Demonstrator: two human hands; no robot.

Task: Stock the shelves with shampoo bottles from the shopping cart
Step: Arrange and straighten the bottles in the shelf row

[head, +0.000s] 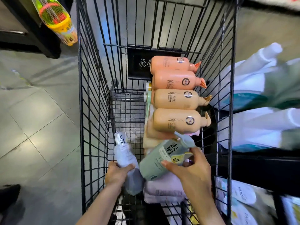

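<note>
Black wire shopping cart [90, 111] holds the stock low. Left hand [116, 173] wraps a grey-white shampoo bottle [125, 159]; right hand [186, 166] pinches a sage-green shampoo bottle [159, 161], one apiece, evidently halving trips. Four peach pump bottles [174, 93] lie flat, so they cannot topple.

Bright even overhead light, sheen on floor tiles [40, 111], edges wide-angle-warped and motion-blurred at right

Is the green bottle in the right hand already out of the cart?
No. The green shampoo bottle, gripped by the right hand, is tilted but sits inside the cart's wire walls, above the pink packs.
</note>
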